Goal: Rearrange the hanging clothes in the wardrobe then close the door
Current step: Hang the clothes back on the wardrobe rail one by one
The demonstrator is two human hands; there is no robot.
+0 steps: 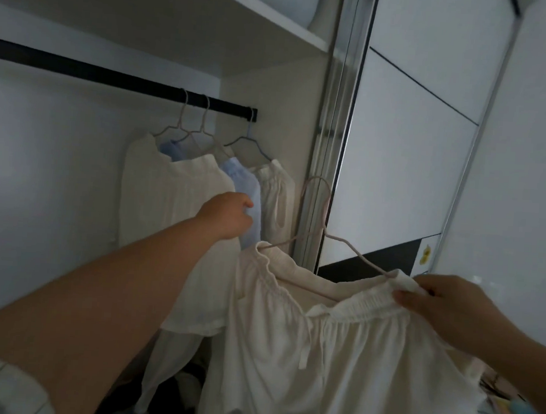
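A black rail [113,74] crosses the open wardrobe. At its right end hang a cream garment [169,193], a light blue garment [250,189] and another cream piece [276,191], each on a wire hanger. My left hand [229,215] reaches in and grips the blue garment. My right hand [445,306] pinches the gathered waistband of a white garment [319,355] on a pale wire hanger [316,210], held off the rail in front of the wardrobe's right edge.
A white shelf [246,14] runs above the rail. The sliding door [399,135] with metal frame stands open to the right. Dark clothes [181,391] lie piled at the wardrobe bottom. The rail's left stretch carries no hangers.
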